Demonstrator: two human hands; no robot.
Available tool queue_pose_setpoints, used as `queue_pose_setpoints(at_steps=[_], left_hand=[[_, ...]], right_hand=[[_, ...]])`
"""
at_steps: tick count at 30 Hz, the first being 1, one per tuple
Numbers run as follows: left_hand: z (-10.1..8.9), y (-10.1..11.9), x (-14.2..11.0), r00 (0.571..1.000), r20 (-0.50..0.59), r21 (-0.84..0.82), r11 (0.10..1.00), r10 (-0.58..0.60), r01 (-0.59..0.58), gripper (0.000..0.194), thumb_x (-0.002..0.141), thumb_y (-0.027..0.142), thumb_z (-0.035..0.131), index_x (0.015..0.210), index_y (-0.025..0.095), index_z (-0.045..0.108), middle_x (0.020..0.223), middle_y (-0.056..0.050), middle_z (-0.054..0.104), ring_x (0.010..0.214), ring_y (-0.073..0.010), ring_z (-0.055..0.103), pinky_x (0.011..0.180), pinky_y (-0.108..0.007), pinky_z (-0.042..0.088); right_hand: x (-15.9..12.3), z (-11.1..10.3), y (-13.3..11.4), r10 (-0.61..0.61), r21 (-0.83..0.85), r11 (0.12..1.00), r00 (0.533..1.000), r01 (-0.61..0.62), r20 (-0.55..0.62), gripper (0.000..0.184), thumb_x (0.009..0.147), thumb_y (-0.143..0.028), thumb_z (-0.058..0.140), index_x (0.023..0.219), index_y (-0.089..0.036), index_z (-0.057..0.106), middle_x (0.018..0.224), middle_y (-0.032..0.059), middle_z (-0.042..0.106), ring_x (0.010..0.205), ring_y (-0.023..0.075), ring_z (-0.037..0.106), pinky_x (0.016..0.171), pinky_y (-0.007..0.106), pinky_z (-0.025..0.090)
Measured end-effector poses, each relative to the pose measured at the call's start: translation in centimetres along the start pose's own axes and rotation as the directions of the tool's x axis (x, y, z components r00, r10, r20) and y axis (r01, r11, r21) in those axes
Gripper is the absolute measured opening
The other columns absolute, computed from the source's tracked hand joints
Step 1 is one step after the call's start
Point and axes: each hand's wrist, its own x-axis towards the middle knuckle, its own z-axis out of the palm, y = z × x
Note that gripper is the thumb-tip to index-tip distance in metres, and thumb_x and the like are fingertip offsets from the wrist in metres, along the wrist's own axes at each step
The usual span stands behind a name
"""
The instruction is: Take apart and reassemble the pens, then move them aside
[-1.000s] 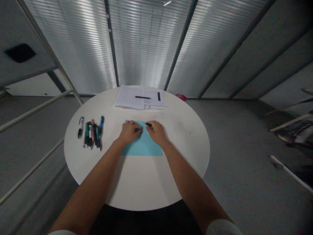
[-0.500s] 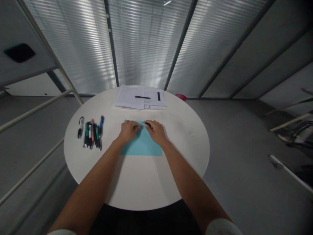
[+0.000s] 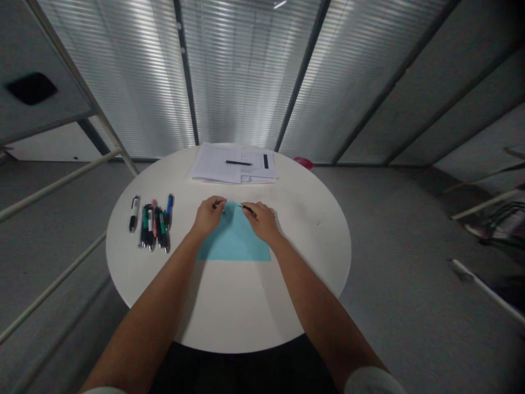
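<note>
Central items: a short black pen part (image 3: 248, 210), slanted from upper left to lower right and pinched in the fingertips of the right hand (image 3: 262, 222), and a small dark piece (image 3: 216, 206), too small to identify, pinched by the left hand (image 3: 208, 216). The hands stand apart, each closed on its own item, with a narrow gap between them. Beneath them lies a pale blue paper sheet (image 3: 233, 238), its wider side running across the view. Surface: a round white worktop (image 3: 246, 312) carrying a row of retractable pens (image 3: 152, 227) left of the hands, all lying side by side, and a stack of printed papers (image 3: 213, 164) at the far side, topped by a black pen (image 3: 238, 163). A red object (image 3: 304, 162) shows just past the far rim. Room: grey floor (image 3: 410, 230) — and slatted blinds (image 3: 246, 82) beyond.
</note>
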Motion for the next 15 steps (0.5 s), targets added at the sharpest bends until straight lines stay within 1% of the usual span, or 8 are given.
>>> queue_pose_setpoints(at_steps=[4,8,12,15], left_hand=[[-0.2,0.9,-0.1,0.998,-0.015,-0.122,0.991,-0.064,0.062,0.022,0.077,0.034,0.062,0.088,0.017,0.071,0.083,-0.007,0.070,0.069,-0.0165,0.060,0.069,-0.031,0.048],[-0.1,1.3,-0.2,0.997,-0.030,-0.198,0.978,-0.074,0.067,0.018,0.072,0.031,0.069,0.086,0.020,0.072,0.079,-0.005,0.069,0.067,-0.0159,0.059,0.068,-0.032,0.049],[0.1,1.3,-0.3,0.995,0.044,-0.281,0.954,-0.093,0.102,0.022,0.070,0.035,0.072,0.085,0.019,0.072,0.077,-0.004,0.068,0.067,-0.0157,0.060,0.067,-0.031,0.049],[0.1,1.6,-0.4,0.989,0.101,-0.309,0.942,-0.106,0.132,0.023,0.072,0.038,0.072,0.082,0.017,0.072,0.077,-0.005,0.069,0.069,-0.0171,0.061,0.069,-0.032,0.049]], right_hand=[[-0.1,-0.1,-0.1,-0.001,-0.004,1.000,1.000,0.001,0.007,0.030,0.097,-0.041,0.045,0.120,-0.033,0.063,0.105,0.0035,0.068,0.099,0.0195,0.058,0.086,0.035,0.034],[-0.1,-0.1,0.0,-0.003,-0.002,1.000,1.000,0.003,-0.005,0.030,0.096,-0.042,0.046,0.118,-0.033,0.064,0.103,0.0034,0.068,0.097,0.0192,0.059,0.085,0.035,0.035],[-0.1,-0.1,0.0,-0.010,0.014,1.000,1.000,0.010,-0.017,0.030,0.096,-0.043,0.046,0.118,-0.033,0.064,0.103,0.0030,0.069,0.098,0.0191,0.060,0.085,0.034,0.034],[0.0,-0.1,0.0,-0.006,0.019,1.000,1.000,0.006,-0.011,0.030,0.096,-0.043,0.047,0.118,-0.034,0.064,0.104,0.0029,0.069,0.098,0.0191,0.060,0.086,0.035,0.034]])
